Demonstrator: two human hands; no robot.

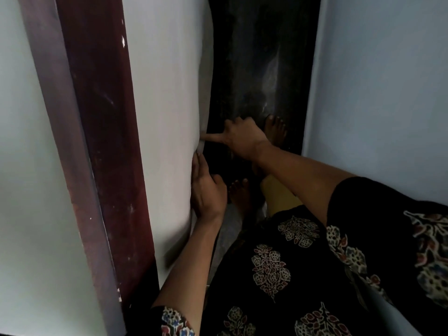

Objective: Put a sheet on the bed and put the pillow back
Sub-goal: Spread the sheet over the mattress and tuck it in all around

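White sheet (164,117): tucking step. Left grip (206,192) released, flat on it; right grip (242,137) clenched, thumb at hem. Next, likely: push under.

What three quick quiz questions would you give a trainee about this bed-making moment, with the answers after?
1. True or false: the left hand and the right hand both touch the edge of the white sheet.
2. What stands to the right of the dark floor? A a pale wall; B a pillow; C a chair.
3. Fill in: the person's feet are ___ (shod or bare).
Key: 1 true; 2 A; 3 bare.
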